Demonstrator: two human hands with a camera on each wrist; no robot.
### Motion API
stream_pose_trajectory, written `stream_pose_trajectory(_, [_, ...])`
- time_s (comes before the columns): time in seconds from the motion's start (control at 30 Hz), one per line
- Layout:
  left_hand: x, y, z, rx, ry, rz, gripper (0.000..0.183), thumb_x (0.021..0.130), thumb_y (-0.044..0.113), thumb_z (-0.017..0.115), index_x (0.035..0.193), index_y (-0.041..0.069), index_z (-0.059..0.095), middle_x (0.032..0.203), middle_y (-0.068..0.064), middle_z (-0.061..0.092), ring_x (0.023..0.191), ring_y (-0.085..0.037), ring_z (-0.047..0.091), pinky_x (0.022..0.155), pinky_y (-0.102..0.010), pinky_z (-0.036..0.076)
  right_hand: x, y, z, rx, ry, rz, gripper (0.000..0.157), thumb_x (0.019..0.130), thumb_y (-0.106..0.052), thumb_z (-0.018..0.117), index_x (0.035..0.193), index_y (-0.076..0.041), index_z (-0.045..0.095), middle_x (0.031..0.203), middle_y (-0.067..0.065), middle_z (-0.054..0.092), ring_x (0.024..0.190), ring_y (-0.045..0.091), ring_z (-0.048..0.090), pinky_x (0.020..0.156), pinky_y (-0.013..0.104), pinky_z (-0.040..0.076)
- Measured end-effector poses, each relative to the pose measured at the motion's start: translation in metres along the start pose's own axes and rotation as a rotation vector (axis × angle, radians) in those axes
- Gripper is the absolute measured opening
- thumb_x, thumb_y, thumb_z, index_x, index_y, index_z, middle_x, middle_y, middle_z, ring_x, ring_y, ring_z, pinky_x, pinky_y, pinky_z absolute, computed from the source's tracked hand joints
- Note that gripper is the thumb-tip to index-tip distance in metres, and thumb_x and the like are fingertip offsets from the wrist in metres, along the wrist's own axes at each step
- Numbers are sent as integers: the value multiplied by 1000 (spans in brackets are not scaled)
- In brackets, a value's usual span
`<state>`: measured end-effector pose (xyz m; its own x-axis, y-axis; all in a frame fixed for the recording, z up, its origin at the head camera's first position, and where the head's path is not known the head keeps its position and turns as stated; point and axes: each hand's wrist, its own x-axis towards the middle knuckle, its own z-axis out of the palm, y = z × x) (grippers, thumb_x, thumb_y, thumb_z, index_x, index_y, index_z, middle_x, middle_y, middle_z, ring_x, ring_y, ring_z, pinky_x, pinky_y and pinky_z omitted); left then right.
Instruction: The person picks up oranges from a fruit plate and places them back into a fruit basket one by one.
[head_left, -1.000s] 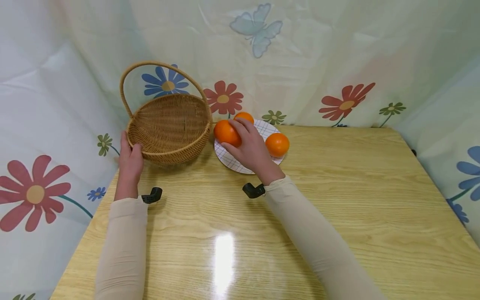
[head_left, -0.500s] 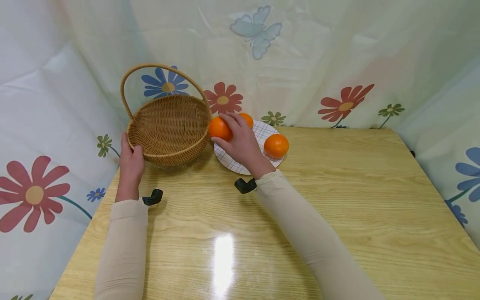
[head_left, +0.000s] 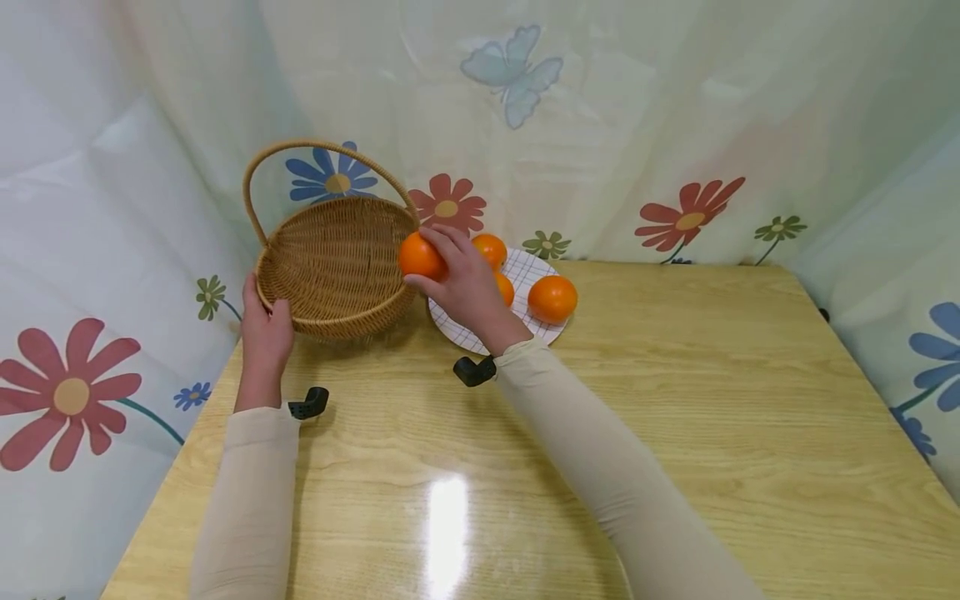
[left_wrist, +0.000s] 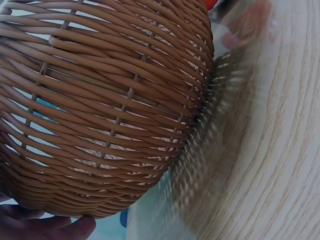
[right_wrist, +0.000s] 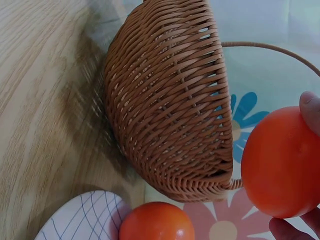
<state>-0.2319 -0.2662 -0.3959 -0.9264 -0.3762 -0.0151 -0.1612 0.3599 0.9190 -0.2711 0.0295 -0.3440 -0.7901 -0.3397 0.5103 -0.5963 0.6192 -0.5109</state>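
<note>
A wicker basket (head_left: 341, 250) with a tall arched handle stands at the back left of the table. My left hand (head_left: 267, 337) grips its left rim, thumb at the top edge and fingers along the outer wall. My right hand (head_left: 468, 283) holds a smooth, round orange fruit (head_left: 422, 256) between thumb and fingers. That fruit is raised at the basket's right rim, overlapping it in the head view. Three similar orange fruits (head_left: 553, 299) lie on a white checked plate (head_left: 536, 265) beside the basket; my right hand partly covers one.
The wooden table (head_left: 675, 400) stretches toward me and to the right. A curtain (head_left: 600, 167) printed with flowers and a butterfly hangs close behind the basket and plate, and on both sides. Black wrist cameras (head_left: 474, 372) stick out from both cuffs.
My right hand has moved left with the orange fruit, from above the plate to the basket's right rim. Another fruit behind that hand now shows. The left hand has kept its grip.
</note>
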Motion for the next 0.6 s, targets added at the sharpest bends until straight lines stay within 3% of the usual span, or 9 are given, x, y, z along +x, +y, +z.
stream_pose_trajectory(0.37, [-2, 6, 2, -13, 7, -5, 68, 97, 28, 28, 154, 38, -8, 164, 0, 4, 147, -26, 23, 117, -47, 26, 11, -15, 4, -27, -77, 37, 70, 86, -53, 63, 145, -23, 43, 149, 4, 40, 130, 23, 47, 103, 38, 46])
stream_pose_trajectory(0.6, [-9, 3, 1, 20, -4, -18, 70, 96, 28, 27, 155, 34, -10, 164, 0, 2, 148, -27, 18, 117, -49, 23, 10, -19, 16, -18, -99, 36, 70, 86, -53, 63, 146, -22, 42, 148, 4, 41, 127, 23, 51, 102, 36, 47])
